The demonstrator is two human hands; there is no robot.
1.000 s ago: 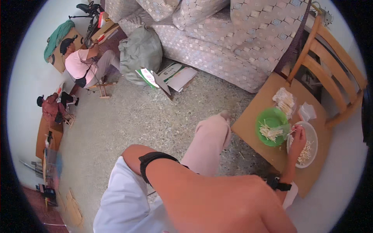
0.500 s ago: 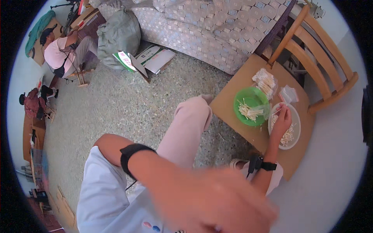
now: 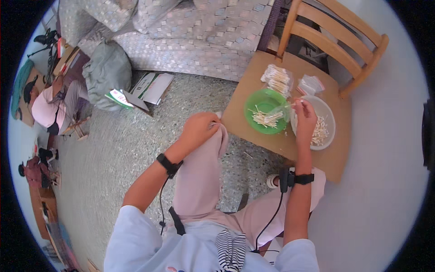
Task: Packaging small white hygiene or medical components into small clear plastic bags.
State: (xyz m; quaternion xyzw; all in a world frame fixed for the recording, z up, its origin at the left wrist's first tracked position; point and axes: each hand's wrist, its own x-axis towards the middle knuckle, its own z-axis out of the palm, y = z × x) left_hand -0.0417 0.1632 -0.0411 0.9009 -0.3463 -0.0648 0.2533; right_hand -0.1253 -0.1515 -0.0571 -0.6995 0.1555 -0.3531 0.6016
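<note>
My left hand (image 3: 199,130) is on my left knee, its fingers bent round the pink trouser leg (image 3: 198,181). Over the white bowl (image 3: 332,122), my right hand (image 3: 306,119) pinches the edge of a small clear plastic bag (image 3: 282,112). That bag reaches across the rim of the green bowl (image 3: 253,100). Loose cotton swabs (image 3: 265,119) lie in the green bowl, and more cotton swabs (image 3: 320,132) fill part of the white one. Behind the bowls are packed bags of cotton swabs (image 3: 277,80) and a stack of clear zip bags (image 3: 311,85).
Both bowls stand on a cardboard-covered wooden chair (image 3: 335,166) with a slatted back (image 3: 333,37). A patterned cloth-covered bed (image 3: 195,50) is behind. Flat printed boxes (image 3: 154,88) and a grey-green sack (image 3: 107,72) lie on the speckled floor. Another person (image 3: 47,106) sits far left.
My left hand has come down from a blurred spot close to the camera onto my left knee. My right hand stays at the bowls with the clear bag. The view has shifted.
</note>
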